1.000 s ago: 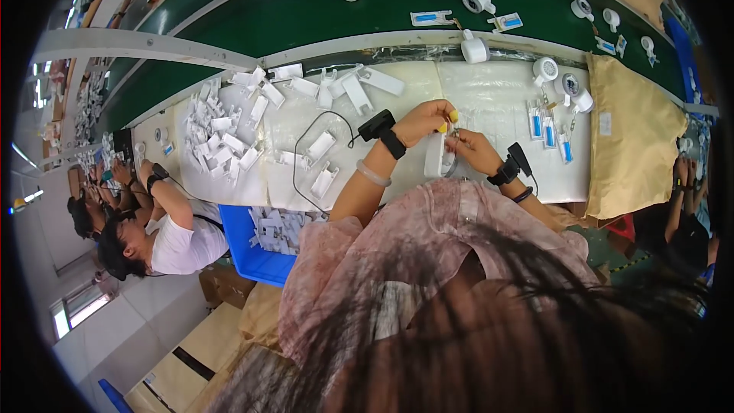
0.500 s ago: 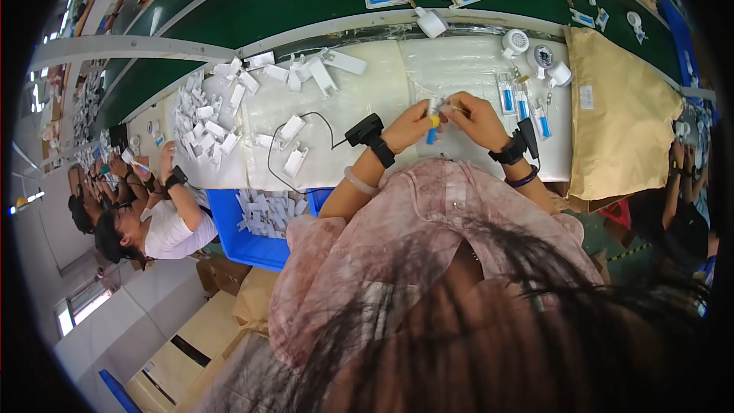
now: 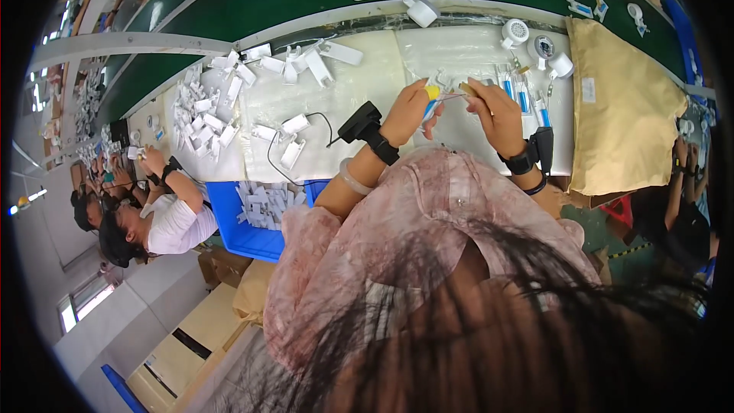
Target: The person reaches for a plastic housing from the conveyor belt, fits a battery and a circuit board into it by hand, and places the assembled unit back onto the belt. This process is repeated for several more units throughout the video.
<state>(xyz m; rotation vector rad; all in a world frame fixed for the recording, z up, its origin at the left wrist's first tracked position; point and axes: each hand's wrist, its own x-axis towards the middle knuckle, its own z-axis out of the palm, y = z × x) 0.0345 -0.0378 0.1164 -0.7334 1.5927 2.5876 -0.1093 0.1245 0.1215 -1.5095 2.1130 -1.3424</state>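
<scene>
Evidently, with twelve at the top of our view, the blue-and-white piece (image 3: 429,106) sits toward one o'clock, raised over the table (image 3: 375,80). Our left hand (image 3: 407,116) has its grip closed on it; our right hand (image 3: 498,113) looks pinched on a thin wire (image 3: 453,95) that bridges the gap between the two. We do well, we judge, to steady the piece with the left and guide only the wire with the right, leaving some slack so the joint takes no pull. What we cannot make out is the wire's end beneath the right fingertips, or whether the tan bit there is a part or a finger cover. Left fingers hide much of the piece, and dark hair (image 3: 604,325) blocks our view around five o'clock.
</scene>
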